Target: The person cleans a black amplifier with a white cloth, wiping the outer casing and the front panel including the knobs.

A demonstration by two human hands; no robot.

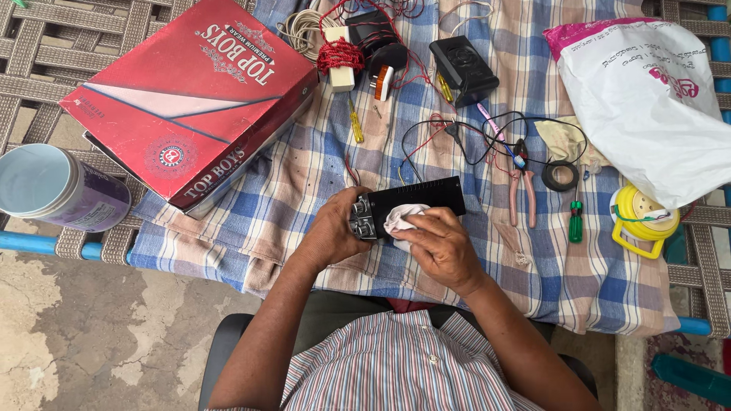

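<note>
Hands at work over a checked cloth, centre frame: the left hand [331,228] wraps the knobbed end of a black electronic box [411,199], fingers curled and wrist bent inward, while the right hand [443,245] clenches a white rag [398,218] against its face, knuckles raised. The box lies near the cloth's front edge; a hard wipe could push it off toward the person's lap. Loose wires [457,137] trail just behind and could snag. At right, pliers [522,186] and a green screwdriver [576,221] lie apart.
</note>
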